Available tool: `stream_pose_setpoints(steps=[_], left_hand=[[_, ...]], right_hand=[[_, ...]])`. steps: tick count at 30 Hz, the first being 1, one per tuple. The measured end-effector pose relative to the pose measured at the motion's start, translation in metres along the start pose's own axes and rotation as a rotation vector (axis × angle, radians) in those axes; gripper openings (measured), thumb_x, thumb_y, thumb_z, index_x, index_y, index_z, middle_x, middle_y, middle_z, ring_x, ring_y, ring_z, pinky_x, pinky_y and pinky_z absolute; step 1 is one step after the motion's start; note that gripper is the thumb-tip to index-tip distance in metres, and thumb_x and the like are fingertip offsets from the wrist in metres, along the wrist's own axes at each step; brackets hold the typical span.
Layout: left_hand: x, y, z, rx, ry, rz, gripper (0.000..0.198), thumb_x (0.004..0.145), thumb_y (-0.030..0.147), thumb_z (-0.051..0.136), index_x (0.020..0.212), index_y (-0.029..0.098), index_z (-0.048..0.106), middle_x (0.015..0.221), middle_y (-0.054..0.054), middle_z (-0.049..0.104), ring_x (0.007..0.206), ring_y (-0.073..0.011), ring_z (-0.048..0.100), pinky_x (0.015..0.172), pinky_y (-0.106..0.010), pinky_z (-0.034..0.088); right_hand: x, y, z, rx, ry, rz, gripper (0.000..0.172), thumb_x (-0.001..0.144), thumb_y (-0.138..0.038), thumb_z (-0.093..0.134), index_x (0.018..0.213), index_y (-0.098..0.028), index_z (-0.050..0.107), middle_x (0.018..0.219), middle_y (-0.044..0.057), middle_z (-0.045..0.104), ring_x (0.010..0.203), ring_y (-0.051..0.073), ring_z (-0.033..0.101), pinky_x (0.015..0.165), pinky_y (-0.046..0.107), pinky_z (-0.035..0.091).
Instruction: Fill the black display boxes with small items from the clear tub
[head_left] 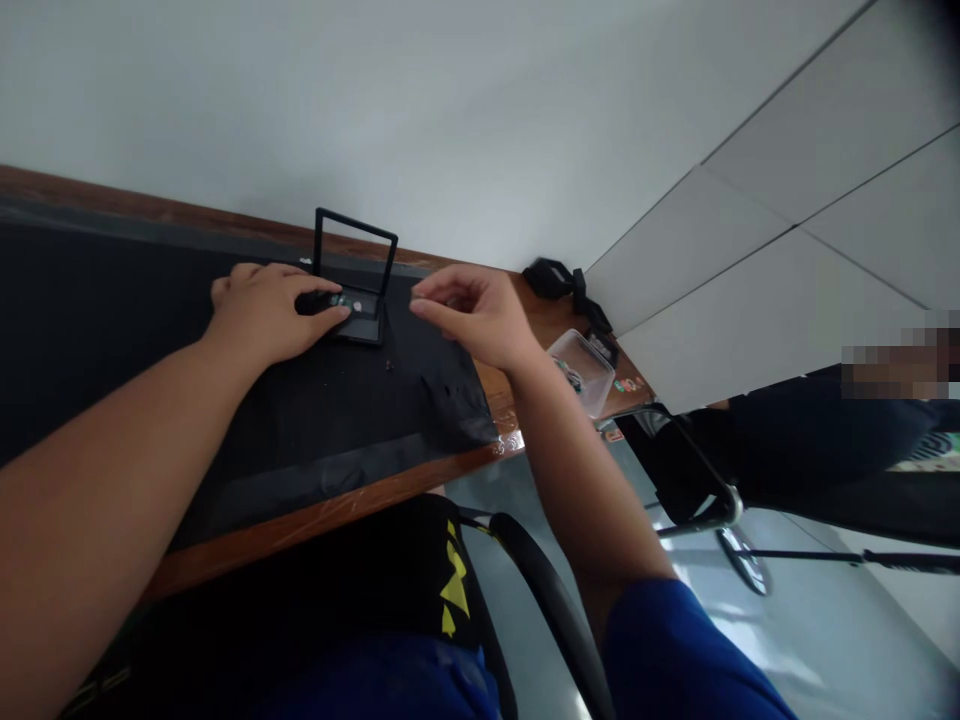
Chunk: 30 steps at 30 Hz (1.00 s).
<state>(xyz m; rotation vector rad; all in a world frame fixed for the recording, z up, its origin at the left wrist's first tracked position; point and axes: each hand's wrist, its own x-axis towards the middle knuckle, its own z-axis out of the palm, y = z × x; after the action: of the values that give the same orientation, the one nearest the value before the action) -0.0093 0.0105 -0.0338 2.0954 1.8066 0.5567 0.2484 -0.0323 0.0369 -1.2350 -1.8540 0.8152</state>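
Note:
My left hand (264,310) lies on the black mat (225,400), with its fingers pressed on a small dark part (319,301) at the base of a black frame stand (358,290). A little to the right of the stand hovers my right hand (472,312), its fingertips pinched together; what they hold, if anything, is too small to see. A tiny dark speck (388,366) lies on the mat between the hands.
The mat covers a wooden table (330,510) set against a white wall. A clear plastic box (581,370) with small parts stands near the table's right end, beside a black strap object (559,280). Another person sits at far right, by a chair frame (697,490).

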Motion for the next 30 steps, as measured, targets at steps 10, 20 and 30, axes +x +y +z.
stream_pose_setpoints(steps=[10, 20, 30], left_hand=[[0.002, -0.001, 0.002, -0.018, 0.033, 0.016, 0.078, 0.085, 0.081, 0.054, 0.142, 0.036, 0.082, 0.156, -0.001, 0.07, 0.151, -0.0509, 0.046, 0.121, -0.072, 0.036], [0.001, 0.002, 0.0, 0.003, 0.024, 0.02, 0.074, 0.09, 0.076, 0.053, 0.144, 0.033, 0.081, 0.159, -0.004, 0.067, 0.15, -0.0491, 0.048, 0.12, -0.071, 0.038], [0.003, -0.003, 0.004, 0.005, 0.032, 0.01, 0.067, 0.089, 0.078, 0.057, 0.14, 0.043, 0.082, 0.157, -0.002, 0.068, 0.152, -0.05, 0.048, 0.122, -0.072, 0.04]], right_hand=[[0.053, 0.053, 0.052, 0.072, -0.103, 0.216, 0.025, 0.096, -0.027, 0.08, 0.118, -0.015, 0.082, 0.098, 0.004, 0.081, 0.07, 0.008, 0.061, 0.064, 0.021, 0.053], [0.054, 0.075, 0.051, 0.09, -0.055, 0.175, 0.015, 0.092, -0.022, 0.082, 0.106, -0.016, 0.086, 0.102, 0.005, 0.086, 0.093, 0.015, 0.075, 0.092, 0.03, 0.062], [0.057, 0.084, 0.058, -0.082, -0.012, 0.132, 0.026, 0.092, -0.02, 0.081, 0.118, -0.017, 0.086, 0.092, 0.002, 0.079, 0.077, 0.013, 0.063, 0.08, 0.028, 0.054]])
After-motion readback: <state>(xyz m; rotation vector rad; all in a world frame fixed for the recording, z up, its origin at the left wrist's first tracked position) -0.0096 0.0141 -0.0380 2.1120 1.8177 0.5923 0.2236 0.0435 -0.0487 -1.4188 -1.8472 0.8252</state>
